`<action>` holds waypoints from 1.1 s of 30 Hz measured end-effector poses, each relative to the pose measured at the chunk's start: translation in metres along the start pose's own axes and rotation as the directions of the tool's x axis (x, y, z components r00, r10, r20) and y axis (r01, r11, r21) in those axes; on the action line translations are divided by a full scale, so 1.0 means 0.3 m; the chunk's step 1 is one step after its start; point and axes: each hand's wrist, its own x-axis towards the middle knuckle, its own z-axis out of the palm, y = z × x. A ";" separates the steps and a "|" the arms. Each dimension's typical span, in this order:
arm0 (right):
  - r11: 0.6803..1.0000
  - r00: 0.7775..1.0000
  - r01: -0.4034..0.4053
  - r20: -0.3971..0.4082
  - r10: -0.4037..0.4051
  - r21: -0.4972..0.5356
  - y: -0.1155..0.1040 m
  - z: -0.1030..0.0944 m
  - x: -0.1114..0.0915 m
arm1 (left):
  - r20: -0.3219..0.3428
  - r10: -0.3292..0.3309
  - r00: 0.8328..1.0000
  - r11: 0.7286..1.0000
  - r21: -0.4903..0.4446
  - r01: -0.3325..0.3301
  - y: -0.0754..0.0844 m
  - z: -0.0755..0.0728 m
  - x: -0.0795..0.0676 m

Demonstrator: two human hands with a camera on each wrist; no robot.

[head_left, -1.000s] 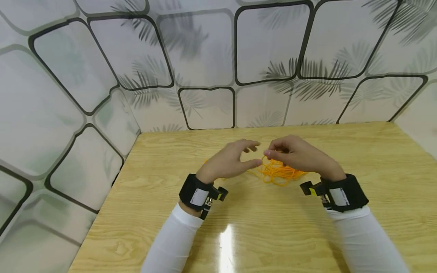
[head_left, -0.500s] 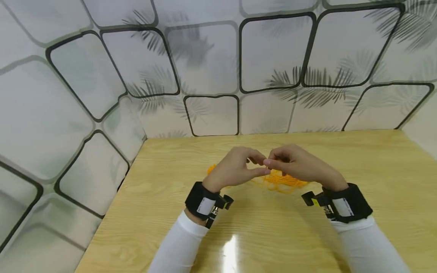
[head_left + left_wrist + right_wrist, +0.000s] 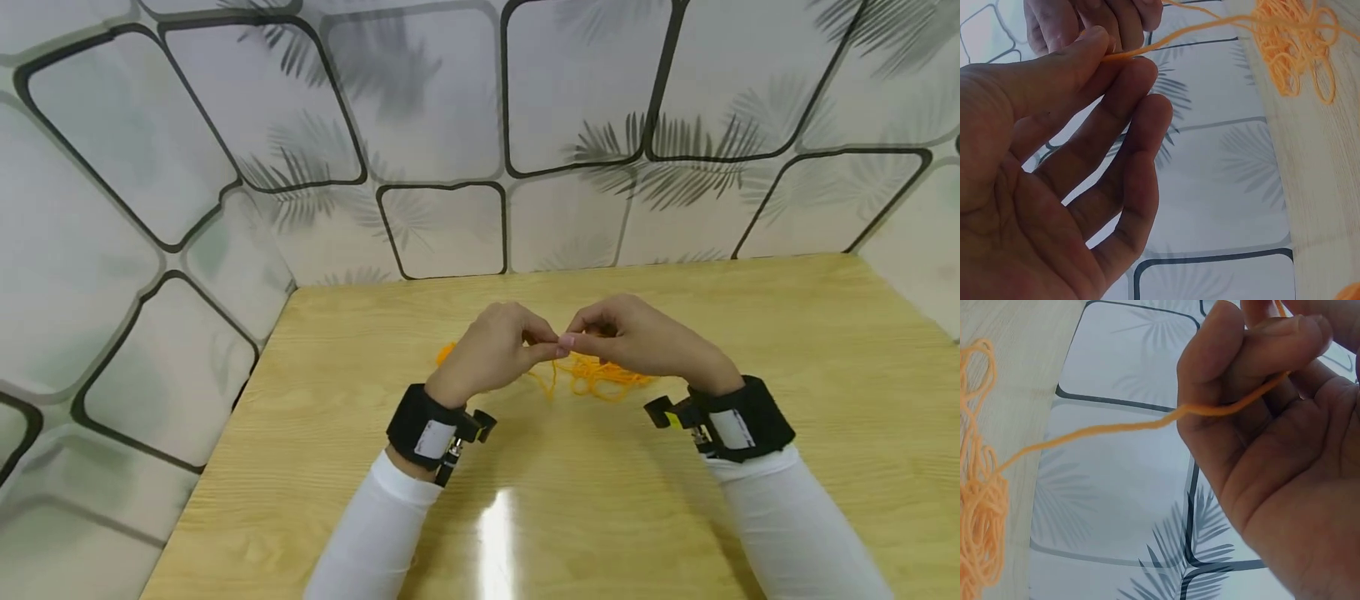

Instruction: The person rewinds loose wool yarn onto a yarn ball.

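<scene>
Two leaf-patterned walls [image 3: 442, 233] rose behind a wooden table [image 3: 600, 500] where a person in white sleeves [image 3: 795, 525] worked bare-handed. The left hand [image 3: 487, 354], its lower fingers loosely bent, and the right hand [image 3: 637, 337], its fingers curled inward, came together at the tips. On the tabletop, partly hidden by the right hand, lay a tangled orange yarn heap [image 3: 607, 379], with a smaller orange bundle [image 3: 444, 354] beyond the left hand and thin yarn strands [image 3: 1185, 31] pinched between each thumb and forefinger.
</scene>
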 end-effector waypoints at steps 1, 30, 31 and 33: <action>1.000 1.000 -0.002 -0.008 0.002 -0.012 -0.004 -0.010 0.003 | -0.008 -0.011 1.000 1.000 0.020 0.011 -0.001 -0.014 0.003; 0.996 0.994 0.030 -0.098 -0.038 -0.082 -0.021 -0.048 0.022 | -0.081 -0.015 0.997 0.962 0.269 0.037 0.123 -0.010 0.059; 0.996 0.993 0.026 -0.108 -0.036 -0.087 -0.021 -0.051 0.022 | -0.086 -0.012 0.996 0.963 0.267 0.034 0.121 -0.016 0.062; 0.995 0.991 0.018 -0.129 -0.030 -0.094 -0.022 -0.060 0.017 | -0.081 -0.012 0.997 0.971 0.238 0.031 0.113 -0.033 0.068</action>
